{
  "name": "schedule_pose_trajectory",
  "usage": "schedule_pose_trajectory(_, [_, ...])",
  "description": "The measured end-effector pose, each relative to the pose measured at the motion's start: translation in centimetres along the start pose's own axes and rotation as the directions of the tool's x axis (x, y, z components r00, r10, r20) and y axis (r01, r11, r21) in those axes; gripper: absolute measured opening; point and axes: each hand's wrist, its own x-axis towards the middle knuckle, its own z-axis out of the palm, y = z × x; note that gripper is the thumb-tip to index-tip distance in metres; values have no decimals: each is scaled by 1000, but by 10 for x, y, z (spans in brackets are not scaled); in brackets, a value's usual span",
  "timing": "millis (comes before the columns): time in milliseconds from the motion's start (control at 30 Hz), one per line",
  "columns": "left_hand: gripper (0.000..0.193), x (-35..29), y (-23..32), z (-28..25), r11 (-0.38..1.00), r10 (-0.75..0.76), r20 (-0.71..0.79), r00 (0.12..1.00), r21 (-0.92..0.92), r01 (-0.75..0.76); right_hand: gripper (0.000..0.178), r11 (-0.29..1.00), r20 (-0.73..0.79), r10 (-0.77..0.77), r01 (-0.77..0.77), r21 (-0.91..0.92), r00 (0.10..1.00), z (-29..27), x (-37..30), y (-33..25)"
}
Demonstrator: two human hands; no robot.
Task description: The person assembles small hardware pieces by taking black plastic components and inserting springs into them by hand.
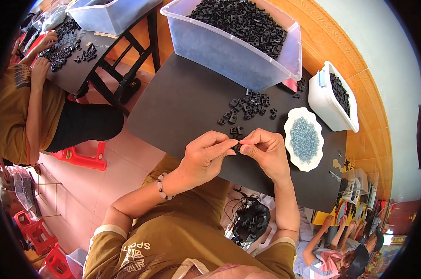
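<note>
My left hand (205, 156) and my right hand (266, 151) meet over the near part of the dark table (173, 100), fingertips pinched together. Between them is a small black plastic part (237, 148), mostly covered by the fingers. Whether the right fingertips hold a second, smaller piece I cannot make out. Just beyond lies a loose pile of small black plastic parts (253, 106). Right of my right hand sits a white scalloped dish (290, 122) filled with tiny clear-bluish pieces (305, 139).
A large clear bin (238, 69) of black parts stands at the back, with a smaller white bin (325, 102) to its right. Below the table's near edge hangs a black bag (252, 216) of parts. A co-worker (24, 107) sits at another table on the left; red stools (89, 158) stand nearby.
</note>
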Motion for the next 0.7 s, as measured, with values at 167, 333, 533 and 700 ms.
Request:
schedule_pose_trajectory(167, [42, 1, 1, -1, 999, 51, 30, 998, -5, -51, 8, 999, -4, 29, -29, -23, 1000, 0, -2, -2])
schedule_pose_trajectory(333, [45, 0, 0, -1, 996, 80, 26, 996, 33, -81, 7, 998, -23, 22, -23, -65, 999, 5, 0, -1])
schedule_pose_trajectory(533, [39, 0, 1, 1, 998, 37, -6, 999, 44, -37, 7, 999, -20, 11, -10, 36, 1000, 9, 0, 2])
schedule_pose_trajectory(700, [34, 4, 5, 0, 998, 9, -60, 998, -63, -12, 12, 995, 24, 11, -13, 102, 1000, 7, 1, -13])
